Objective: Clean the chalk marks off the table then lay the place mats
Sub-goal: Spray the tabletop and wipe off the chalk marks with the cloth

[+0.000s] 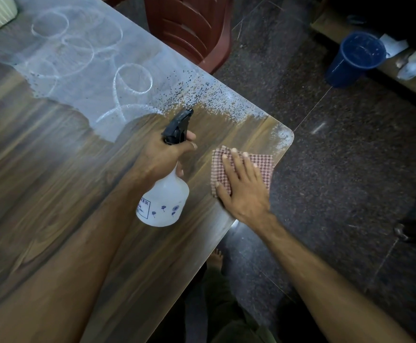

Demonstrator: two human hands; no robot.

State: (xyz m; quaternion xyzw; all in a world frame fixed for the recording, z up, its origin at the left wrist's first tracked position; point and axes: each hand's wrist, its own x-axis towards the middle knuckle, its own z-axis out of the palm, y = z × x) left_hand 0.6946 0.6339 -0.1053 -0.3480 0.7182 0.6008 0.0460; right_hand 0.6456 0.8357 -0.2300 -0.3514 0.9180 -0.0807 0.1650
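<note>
Left hand (163,154) is wrapped around the neck of the spray bottle (163,204), fingers curled up by the black trigger head with the nozzle aimed toward the far side of the table (53,169). The bottle hangs tilted off that grip, its fat white body sitting just above the wood and a bit nearer me than the hand. I'd guess it's light plastic, maybe part full (can't really see a liquid level), smooth enough to get slippery when wet, so the narrow neck under the trigger is the sensible place to hold it.

Beyond the nozzle are the chalk marks (132,80), white loops and a hazy smear spreading toward the far left, with a speckled wet-looking patch at the table's edge. So most of the chalk is well ahead of both hands, and the near stretch of wood looks clean.

Moving right, the right hand (241,184) lies flat and open with its fingers spread, pressing down on the checked cloth (261,160) near the table's rounded corner. Cloth is soft and floppy, folded into a pad, so a flat palm probably drives it better than a pinch. It pokes out past the fingertips and on the right side, close to the table edge.

No place mats that I can see.
</note>
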